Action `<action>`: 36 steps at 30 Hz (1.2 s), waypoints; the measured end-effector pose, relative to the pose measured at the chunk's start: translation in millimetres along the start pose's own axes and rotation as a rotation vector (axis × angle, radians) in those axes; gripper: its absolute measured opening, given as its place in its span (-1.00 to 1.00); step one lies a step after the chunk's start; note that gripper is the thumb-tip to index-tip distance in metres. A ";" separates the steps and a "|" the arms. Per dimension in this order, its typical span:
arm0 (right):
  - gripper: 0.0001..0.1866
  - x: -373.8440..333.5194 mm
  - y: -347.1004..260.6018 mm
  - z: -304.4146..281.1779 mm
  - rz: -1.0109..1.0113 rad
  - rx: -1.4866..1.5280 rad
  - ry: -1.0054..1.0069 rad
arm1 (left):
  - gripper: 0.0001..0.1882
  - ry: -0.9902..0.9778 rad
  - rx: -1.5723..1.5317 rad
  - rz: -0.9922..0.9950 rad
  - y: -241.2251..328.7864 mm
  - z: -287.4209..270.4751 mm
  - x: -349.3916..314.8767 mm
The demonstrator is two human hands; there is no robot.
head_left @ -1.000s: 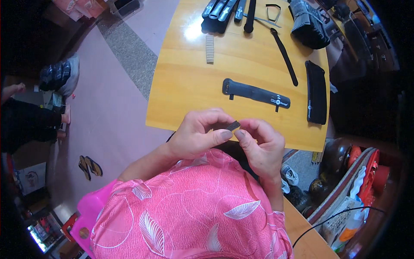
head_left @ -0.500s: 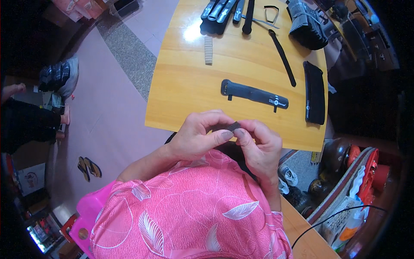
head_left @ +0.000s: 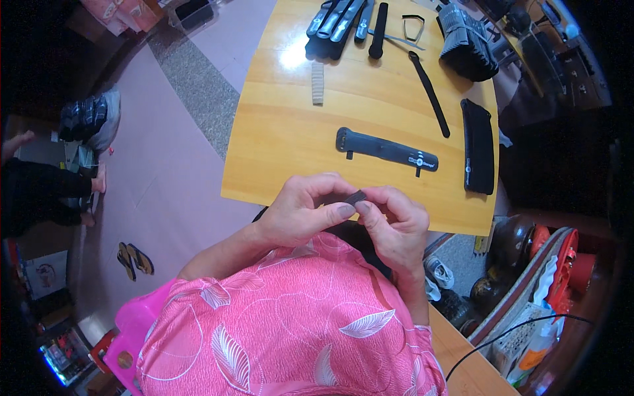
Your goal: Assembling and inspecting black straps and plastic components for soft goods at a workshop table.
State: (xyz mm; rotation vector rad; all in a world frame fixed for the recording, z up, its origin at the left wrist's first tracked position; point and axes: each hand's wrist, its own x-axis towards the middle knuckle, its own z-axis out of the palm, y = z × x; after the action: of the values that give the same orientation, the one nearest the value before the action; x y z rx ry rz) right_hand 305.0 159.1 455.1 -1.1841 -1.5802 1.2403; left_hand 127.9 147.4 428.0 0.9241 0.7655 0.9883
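My left hand [head_left: 297,208] and my right hand [head_left: 396,228] meet in front of the table's near edge. Both are closed, pinching a small dark strip [head_left: 356,197] between thumbs and fingers; most of it is hidden by them. Just beyond, a flat dark grey strap [head_left: 389,150] with a pale printed mark lies across the table, two little black tabs sticking out from its near side. A thin black strap [head_left: 430,96] with a loop at one end rests farther right. Beside the right edge lies a wide black fabric band [head_left: 479,146].
The yellow wooden table [head_left: 277,145] carries a ribbed beige strip [head_left: 317,84], several grey straps [head_left: 337,26] at the far side and a tied dark bundle [head_left: 467,43] at far right. Bags and a red container [head_left: 581,272] stand at the lower right. Sandals [head_left: 135,260] lie on the floor.
Both hands keep the same pinch on the small dark strip, with hardly any movement. The things on the table appear slightly lower and farther left as the view shifts.
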 end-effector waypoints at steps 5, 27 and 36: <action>-0.88 1.4 0.3 1.2 0.009 -0.042 -0.007 | -0.83 0.014 0.195 0.044 4.1 -0.6 -0.2; -0.95 2.8 27.9 -3.3 0.388 0.351 -0.112 | -0.67 0.121 0.888 0.644 -12.0 3.4 2.7; -0.95 -0.6 46.8 2.6 0.340 0.672 -0.147 | -0.87 0.105 0.762 0.507 -14.3 10.1 5.0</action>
State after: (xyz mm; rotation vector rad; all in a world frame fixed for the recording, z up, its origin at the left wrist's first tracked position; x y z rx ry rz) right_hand 311.9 161.9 408.8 -0.9444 -0.9347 1.9203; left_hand 143.4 145.5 418.6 1.7987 1.0508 1.2071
